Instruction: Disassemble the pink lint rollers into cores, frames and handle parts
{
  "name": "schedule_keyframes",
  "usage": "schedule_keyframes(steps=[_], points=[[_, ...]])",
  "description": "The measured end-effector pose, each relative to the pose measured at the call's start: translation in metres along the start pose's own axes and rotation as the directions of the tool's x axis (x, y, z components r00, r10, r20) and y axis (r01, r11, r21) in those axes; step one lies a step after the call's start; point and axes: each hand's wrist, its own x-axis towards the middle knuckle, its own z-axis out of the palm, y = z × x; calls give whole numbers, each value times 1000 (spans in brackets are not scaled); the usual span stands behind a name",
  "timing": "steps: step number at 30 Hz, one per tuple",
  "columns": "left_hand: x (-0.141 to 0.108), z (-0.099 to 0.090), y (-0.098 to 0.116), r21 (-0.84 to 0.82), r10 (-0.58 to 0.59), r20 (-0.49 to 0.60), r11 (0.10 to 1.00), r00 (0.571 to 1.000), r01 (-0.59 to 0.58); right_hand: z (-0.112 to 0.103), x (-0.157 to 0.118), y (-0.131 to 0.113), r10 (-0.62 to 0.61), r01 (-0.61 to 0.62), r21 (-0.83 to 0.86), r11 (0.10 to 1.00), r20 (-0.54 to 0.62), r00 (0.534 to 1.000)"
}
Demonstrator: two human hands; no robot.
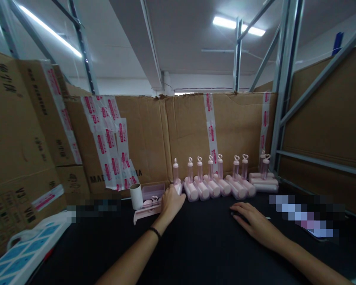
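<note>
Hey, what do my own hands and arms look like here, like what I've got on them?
Your left hand has a thin black bracelet, apparently beaded, at its wrist. Your right hand shows no bracelet. Both are ungloved, and no sleeves cover the visible forearms.

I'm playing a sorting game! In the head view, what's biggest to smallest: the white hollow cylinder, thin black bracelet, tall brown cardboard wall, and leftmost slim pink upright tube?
1. Tall brown cardboard wall
2. White hollow cylinder
3. Leftmost slim pink upright tube
4. Thin black bracelet
</note>
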Motion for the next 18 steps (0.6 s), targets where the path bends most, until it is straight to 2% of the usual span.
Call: schedule_keyframes(steps=[4, 9, 14, 18], points=[[8, -5, -8, -93, -39, -8, 995, 999, 38, 0, 0, -1, -6, 6, 2, 1000, -7, 1000], [13, -21, -18, -266, -19, -21, 964, 1000, 12, 4, 0, 2, -3, 3, 8, 1000, -51, 999], [1, -52, -32, -476, 55, -65, 876, 996, -80, -2, -1, -2, 0, 3, 20, 1000, -153, 988], [-21, -84, -39, -600, 178, -71, 779, 982, -184, -14, 12, -33, -48, 87, 132, 987, -271, 961]])
